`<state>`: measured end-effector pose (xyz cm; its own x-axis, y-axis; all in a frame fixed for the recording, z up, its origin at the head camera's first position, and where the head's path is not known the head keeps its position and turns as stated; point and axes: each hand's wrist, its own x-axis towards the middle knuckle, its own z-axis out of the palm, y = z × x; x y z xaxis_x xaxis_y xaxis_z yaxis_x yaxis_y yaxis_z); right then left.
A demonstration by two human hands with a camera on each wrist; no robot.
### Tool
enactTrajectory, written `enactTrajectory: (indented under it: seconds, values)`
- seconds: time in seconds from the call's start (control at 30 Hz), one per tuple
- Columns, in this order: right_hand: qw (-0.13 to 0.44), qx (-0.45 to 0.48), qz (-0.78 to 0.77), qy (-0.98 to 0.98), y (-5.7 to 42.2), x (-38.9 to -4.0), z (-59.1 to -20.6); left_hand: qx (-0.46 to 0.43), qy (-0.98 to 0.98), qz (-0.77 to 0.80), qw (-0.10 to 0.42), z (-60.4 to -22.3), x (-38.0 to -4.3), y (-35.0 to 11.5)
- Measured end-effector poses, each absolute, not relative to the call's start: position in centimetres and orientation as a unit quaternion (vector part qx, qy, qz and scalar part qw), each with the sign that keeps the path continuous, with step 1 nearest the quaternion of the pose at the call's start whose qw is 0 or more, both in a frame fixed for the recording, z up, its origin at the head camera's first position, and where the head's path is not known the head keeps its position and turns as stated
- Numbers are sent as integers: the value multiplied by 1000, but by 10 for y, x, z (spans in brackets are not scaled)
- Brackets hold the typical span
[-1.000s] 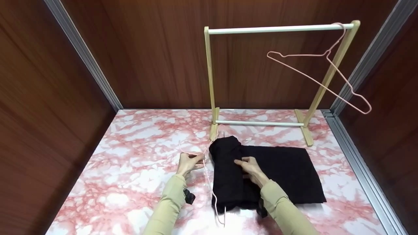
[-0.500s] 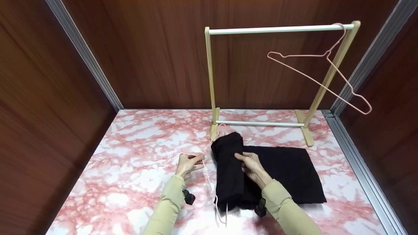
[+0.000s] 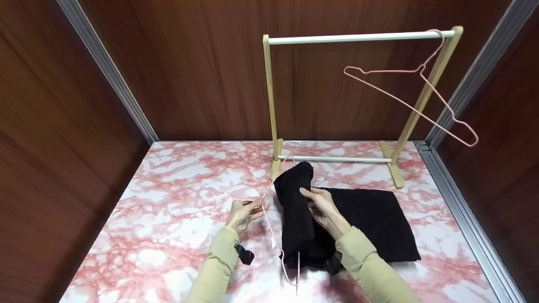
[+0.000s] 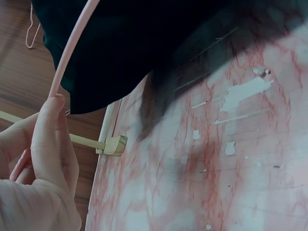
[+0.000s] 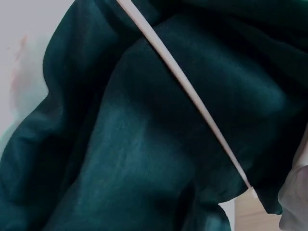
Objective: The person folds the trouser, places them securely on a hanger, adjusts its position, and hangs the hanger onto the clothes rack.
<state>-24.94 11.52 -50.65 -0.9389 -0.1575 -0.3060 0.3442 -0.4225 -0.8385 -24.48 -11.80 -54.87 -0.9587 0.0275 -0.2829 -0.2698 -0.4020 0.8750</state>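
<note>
Between thumb and fingers, my left hand (image 3: 245, 213) pinches a pink clothes hanger (image 3: 269, 225) near its neck, left of a black cloth garment (image 3: 294, 210). Its thin pink rod rises from my fingertips in the left wrist view. The garment is folded over the hanger's bottom bar, with the rest lying flat to the right. My right hand (image 3: 324, 208) grips the folded-over part, thumb on top and fingers mostly hidden beneath. From the right wrist, the hanger bar (image 5: 192, 91) runs diagonally across the cloth (image 5: 144, 144); only part of that hand shows at the right edge.
A wooden rack (image 3: 271, 92) with a white top rail (image 3: 337, 38) stands at the back of the marbled table (image 3: 168, 202). Another pink hanger (image 3: 391, 94) hangs at the rail's right end. Brown panels (image 3: 202, 75) enclose the sides and back.
My right hand has moved slightly away from me and lifted the folded part of the garment, which now tilts more. The hanger has turned a little with it. My left hand has barely moved.
</note>
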Motion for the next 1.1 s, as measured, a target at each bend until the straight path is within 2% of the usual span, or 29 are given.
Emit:
enactTrajectory:
  seconds: [0.4,0.83,1.1]
  values:
    - [152,72,-860,481,120,-242,-479,-121,505,849,96,-553,-244,-130]
    - [155,46,-852,497,149,-242,-474,-121,514,841,117,-551,-241,-138]
    - [148,45,-855,495,158,-241,-472,-118,512,845,99,-551,-242,-134]
